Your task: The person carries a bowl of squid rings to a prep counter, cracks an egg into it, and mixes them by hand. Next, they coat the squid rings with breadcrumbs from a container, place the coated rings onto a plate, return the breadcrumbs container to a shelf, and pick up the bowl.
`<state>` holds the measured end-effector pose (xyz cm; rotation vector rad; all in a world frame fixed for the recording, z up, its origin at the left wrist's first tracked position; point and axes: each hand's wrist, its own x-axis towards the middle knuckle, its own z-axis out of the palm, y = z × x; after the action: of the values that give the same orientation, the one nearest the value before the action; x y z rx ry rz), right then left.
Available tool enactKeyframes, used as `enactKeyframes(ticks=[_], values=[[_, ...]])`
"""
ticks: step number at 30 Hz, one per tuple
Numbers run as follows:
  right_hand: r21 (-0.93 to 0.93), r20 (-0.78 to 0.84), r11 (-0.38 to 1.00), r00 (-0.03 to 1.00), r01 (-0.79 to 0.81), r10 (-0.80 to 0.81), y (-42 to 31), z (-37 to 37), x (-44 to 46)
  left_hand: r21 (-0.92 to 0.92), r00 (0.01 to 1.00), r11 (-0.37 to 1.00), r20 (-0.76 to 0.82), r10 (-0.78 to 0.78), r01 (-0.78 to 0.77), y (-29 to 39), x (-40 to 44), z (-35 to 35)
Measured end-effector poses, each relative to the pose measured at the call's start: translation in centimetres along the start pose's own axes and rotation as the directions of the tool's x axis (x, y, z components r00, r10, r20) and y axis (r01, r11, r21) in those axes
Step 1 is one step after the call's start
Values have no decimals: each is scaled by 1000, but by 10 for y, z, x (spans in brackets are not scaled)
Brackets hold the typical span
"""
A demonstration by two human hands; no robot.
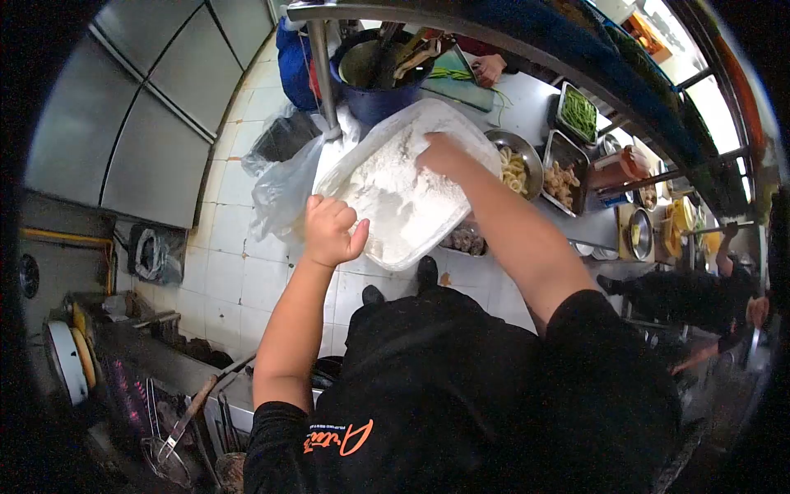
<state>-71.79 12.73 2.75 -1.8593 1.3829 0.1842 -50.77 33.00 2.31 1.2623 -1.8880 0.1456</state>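
Observation:
A white plastic tub (401, 262) of white powder that looks like flour (380, 183) is tilted in front of me. My left hand (333, 230) is closed on the tub's near left rim, thumb sticking out to the side. Inside the tub, my right hand (440, 156) reaches into the powder near the far side. Its fingers are mostly hidden, so whether they grip anything does not show. Just right of the tub stands a steel bowl (536, 170) holding pale rings of food (512, 169).
Behind the tub is a dark blue bucket (374, 103) with utensils. Another person's hand (489, 70) is by green stalks on a cutting board (461, 90). Trays of green beans (578, 113) and pale pieces (561, 183) line the counter. A metal shelf post (322, 74) rises nearby.

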Motion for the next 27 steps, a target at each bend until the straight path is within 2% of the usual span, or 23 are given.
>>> enactKeyframes(ticks=[1, 2, 4, 5, 6, 7, 8, 10, 11, 12, 15, 16, 19, 21, 22, 23, 24, 25, 26, 27], values=[[525, -137, 849, 979, -58, 151, 6, -5, -6, -29, 999, 999, 11, -34, 34, 1, 3, 1], [529, -135, 847, 980, -56, 149, 9, -8, -8, -25, 999, 999, 15, -32, 33, 5, 4, 1], [861, -79, 505, 964, -62, 253, 16, -19, -12, -24, 987, 991, 94, -132, 135, 12, 10, 2], [863, -86, 502, 965, -51, 246, 21, -30, -21, -17, 988, 992, 91, -123, 125, 19, 16, 2], [322, -314, 918, 941, 233, -128, 30, -43, -33, 2, 988, 993, 103, -116, 117, 30, 18, 2], [-33, -294, 940, 895, 340, -334, 39, -55, -40, 18, 987, 994, 117, -107, 106, 40, 19, 3], [-379, -261, 827, 810, 415, -526, 49, -67, -46, 35, 984, 995, 149, -99, 95, 44, 16, 5], [-336, -439, 878, 768, 340, -465, 76, -87, -55, 28, 985, 993, 120, -121, 119, 43, 5, 14], [-323, -457, 892, 773, 316, -439, 109, -98, -38, 25, 984, 987, 82, -159, 157, 41, 2, 18], [137, -414, 823, 786, 552, -458, 156, -108, 0, 6, 985, 990, 99, -143, 143, 41, 2, 20], [526, -460, 499, 724, 689, -515, 232, -104, 30, 16, 986, 989, 70, -148, 147, 42, 5, 21], [493, -502, 732, 841, 470, -202, 220, -93, 17, 49, 983, 985, 79, -166, 163, 41, 5, 22], [518, -404, 851, 902, 87, 154, 184, -100, -35, 96, 978, 980, 99, -183, 174, 39, 8, 22], [193, -343, 979, 930, -70, 134, 169, -116, -56, 98, 974, 976, 101, -203, 194, 40, 8, 22], [218, -191, 973, 975, -74, 116, 187, -113, -40, 103, 974, 976, 97, -204, 194, 39, 8, 23], [218, -179, 973, 977, -79, 119, 185, -103, -39, 104, 971, 974, 104, -213, 203, 39, 8, 23], [-202, -146, 978, 989, -43, 13, 180, -87, -37, 105, 968, 971, 111, -226, 215, 39, 7, 23], [-585, -71, 811, 995, 21, -77, 177, -75, -35, 107, 964, 968, 115, -239, 228, 40, 8, 23], [-774, -130, 633, 972, 23, -194, 185, -56, -28, 105, 966, 969, 105, -234, 224, 41, 9, 23], [-778, -115, 627, 973, 37, -200, 197, -56, -18, 112, 963, 965, 103, -249, 238, 41, 9, 23]])
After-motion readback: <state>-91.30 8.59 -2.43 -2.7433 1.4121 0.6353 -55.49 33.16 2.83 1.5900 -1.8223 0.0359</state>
